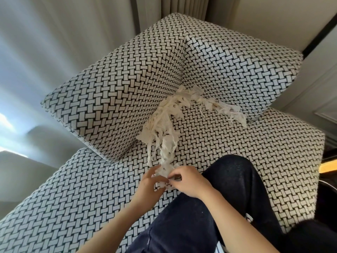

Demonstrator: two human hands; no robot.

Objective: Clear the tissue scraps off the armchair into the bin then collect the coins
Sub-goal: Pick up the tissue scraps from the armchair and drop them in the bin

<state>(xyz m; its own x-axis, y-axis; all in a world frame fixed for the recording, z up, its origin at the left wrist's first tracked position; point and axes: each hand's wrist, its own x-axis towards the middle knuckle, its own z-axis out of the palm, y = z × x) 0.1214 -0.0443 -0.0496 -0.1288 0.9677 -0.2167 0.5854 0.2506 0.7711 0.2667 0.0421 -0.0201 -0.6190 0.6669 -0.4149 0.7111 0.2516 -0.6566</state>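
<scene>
Where curtains (155, 10) hang, tissue scraps (164, 121) litter the armchair (237, 143).

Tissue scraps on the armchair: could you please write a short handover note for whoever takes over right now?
Left hand and right hand: both pinch the near end of the tissue scraps over the armchair seat.
Scraps: most lie in the corner where the seat meets the back cushions.
Done: scraps grasped, heap not yet cleared.
Left: carry scraps to the bin, then collect coins; neither is in view.
</scene>
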